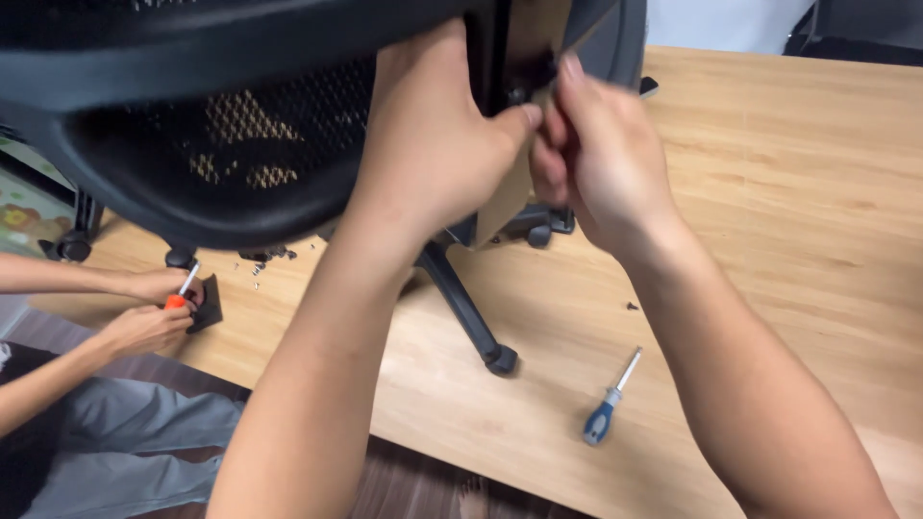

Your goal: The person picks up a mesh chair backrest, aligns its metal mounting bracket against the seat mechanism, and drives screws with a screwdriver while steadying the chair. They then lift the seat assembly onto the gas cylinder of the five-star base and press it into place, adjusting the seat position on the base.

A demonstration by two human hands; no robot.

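Against the black mesh office-chair seat (240, 144), held tilted over the light wooden tabletop (788, 192): both of the person's hands work at one small dark fitting (524, 91) on the seat's underside frame.

- Left hand (433, 144): closed on the frame edge beside the fitting, thumb pressed toward it.
- Right hand (596, 159): fingertips pinched together on the fitting; what they hold is too small to tell.
- Brown cardboard piece (505, 207): hangs below the seat, between the hands; plain, no label visible.
- Black chair base with castors (471, 317): under the seat, resting on the tabletop.
- Blue-handled screwdriver (608, 408): lying loose, right of the base.
- Small dark loose parts (260, 264): scattered left of the base.
- Co-worker's hands with an orange-handled screwdriver (178, 296): far left of the seat, at a black bracket.

Risks, as judged: the fitting may slip from the pinch and drop among the loose parts; the seat, steadied by one hand, may swing; the screwdriver could roll off.
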